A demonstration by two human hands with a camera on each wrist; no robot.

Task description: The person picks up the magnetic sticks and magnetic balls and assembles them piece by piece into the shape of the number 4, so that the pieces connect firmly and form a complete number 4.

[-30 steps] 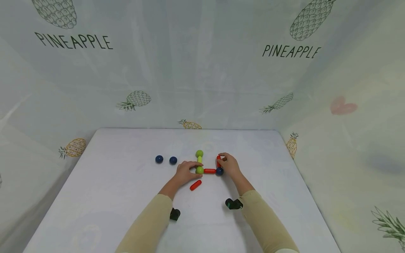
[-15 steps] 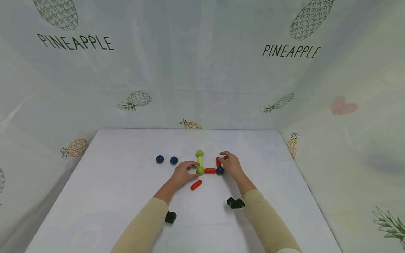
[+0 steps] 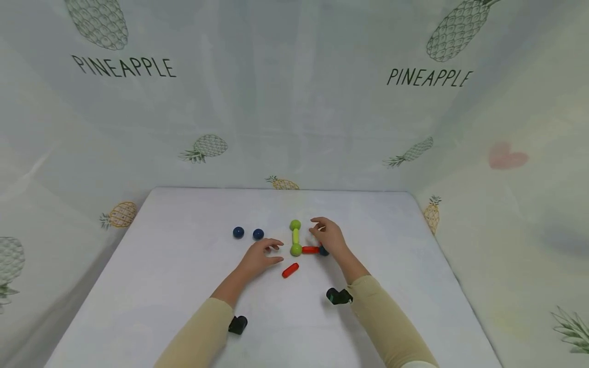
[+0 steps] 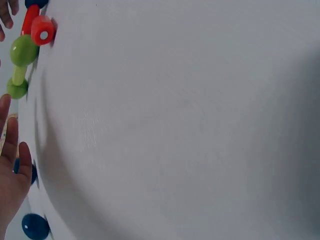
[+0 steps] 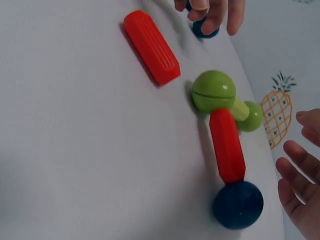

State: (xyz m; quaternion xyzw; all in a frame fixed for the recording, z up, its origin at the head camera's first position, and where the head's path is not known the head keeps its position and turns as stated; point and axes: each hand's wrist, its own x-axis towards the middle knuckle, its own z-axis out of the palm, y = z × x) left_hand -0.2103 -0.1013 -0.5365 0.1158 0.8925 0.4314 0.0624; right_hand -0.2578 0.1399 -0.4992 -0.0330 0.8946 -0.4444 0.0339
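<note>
A joined shape of balls and rods lies on the white table: a green ball, a yellow-green rod, a nearer green ball, a red rod and a dark blue ball. My left hand is left of the nearer green ball, apart from it, fingers and thumb spread with nothing between them. Above and behind the blue ball is my right hand, its fingers loosely bent and holding nothing in the right wrist view. It mostly hides another red rod by the blue ball. A loose red rod lies in front.
Two dark blue balls sit apart at the left, beyond my left hand. Black wrist devices show at both sleeves. A pineapple-print cloth hangs behind the table.
My left hand has come off the nearer green ball and drawn back leftward. My right hand has let go of the red rod by the blue ball and shifted slightly left.
</note>
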